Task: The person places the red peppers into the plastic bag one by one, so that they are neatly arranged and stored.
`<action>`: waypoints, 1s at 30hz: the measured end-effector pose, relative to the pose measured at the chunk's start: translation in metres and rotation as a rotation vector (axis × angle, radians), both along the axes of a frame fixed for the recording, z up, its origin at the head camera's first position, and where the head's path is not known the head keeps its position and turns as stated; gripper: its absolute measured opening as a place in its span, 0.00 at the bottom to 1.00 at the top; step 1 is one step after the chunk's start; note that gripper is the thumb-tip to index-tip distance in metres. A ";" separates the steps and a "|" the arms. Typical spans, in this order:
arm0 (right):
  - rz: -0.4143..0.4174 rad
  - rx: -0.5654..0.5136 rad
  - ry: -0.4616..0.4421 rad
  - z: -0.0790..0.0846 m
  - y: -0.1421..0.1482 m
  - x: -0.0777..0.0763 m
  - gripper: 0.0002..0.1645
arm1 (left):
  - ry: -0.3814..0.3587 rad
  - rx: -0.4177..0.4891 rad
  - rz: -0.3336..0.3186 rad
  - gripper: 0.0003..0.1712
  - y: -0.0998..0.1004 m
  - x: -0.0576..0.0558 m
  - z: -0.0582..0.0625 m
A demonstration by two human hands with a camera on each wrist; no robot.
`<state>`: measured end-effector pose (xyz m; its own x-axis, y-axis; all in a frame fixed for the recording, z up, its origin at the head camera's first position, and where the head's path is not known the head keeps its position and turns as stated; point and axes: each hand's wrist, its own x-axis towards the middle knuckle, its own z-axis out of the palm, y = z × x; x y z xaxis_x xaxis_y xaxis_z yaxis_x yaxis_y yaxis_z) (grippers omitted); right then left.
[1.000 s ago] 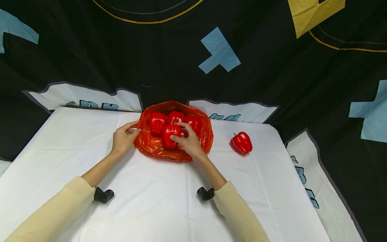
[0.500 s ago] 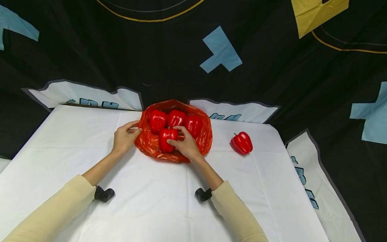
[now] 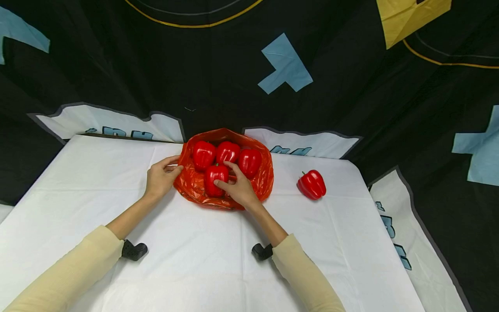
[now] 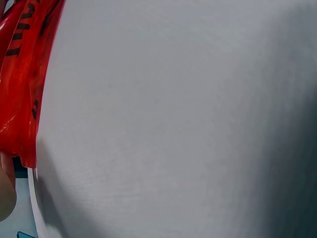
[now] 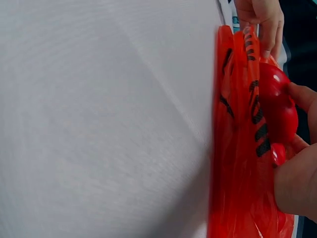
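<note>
A red plastic bag (image 3: 267,184) with black print stands with its mouth wide at the far middle of the table. My left hand (image 3: 159,177) pinches its left rim between thumb and fingers. Inside the bag, toward the front, is a glossy red bell pepper (image 3: 215,180). Thumb and fingers of my right hand (image 3: 241,188) hold that pepper from its right side. Behind it in the bag sit three more red bell peppers (image 3: 228,152). In the right wrist view, the bag's printed side (image 5: 242,134) hides part of the held pepper (image 5: 278,106).
Another red bell pepper (image 3: 312,185) lies on the white-covered table (image 3: 187,264) to the right of the bag. A black cloth (image 3: 156,69) with blue and yellow shapes hangs behind the table. Each wrist carries a small black camera (image 3: 134,250).
My right hand has brought the held pepper slightly left and toward the front of the bag, with little motion in the last half second. The left hand stays at the bag's rim.
</note>
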<state>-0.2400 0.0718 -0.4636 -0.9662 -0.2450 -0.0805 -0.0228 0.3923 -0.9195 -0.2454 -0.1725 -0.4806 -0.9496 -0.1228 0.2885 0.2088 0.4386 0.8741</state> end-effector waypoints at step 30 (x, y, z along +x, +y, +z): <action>-0.129 -0.139 0.126 0.065 0.132 0.008 0.23 | -0.073 0.010 -0.002 0.21 -0.002 0.003 0.003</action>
<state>-0.2317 0.2036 -0.3991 -0.9906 -0.1190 0.0682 -0.0983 0.2689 -0.9581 -0.2423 -0.1748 -0.4777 -0.9684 -0.1230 0.2169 0.1450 0.4298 0.8912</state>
